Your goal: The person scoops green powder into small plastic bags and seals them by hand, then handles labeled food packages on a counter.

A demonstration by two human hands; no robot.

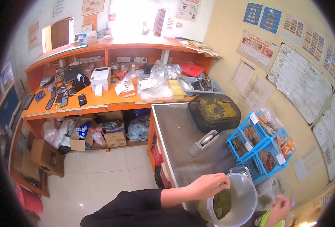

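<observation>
A translucent plastic tub with green, crumbly dried contents stands at the lower right edge of the dark table. Over its near left rim is my left hand, fingers curled and pinched together; whether they hold anything is not clear. To the right of the tub, my right hand is curled beside a thin purplish strip, and its grip is too blurred to tell. Below that hand lies a bright green round item. Clear plastic bags with some green contents sit behind it.
Blue baskets of packets stand beyond the tub along the wall. A tape dispenser and a black container with a yellow-stained top are on the dark table. An orange counter bears a white label printer and phones.
</observation>
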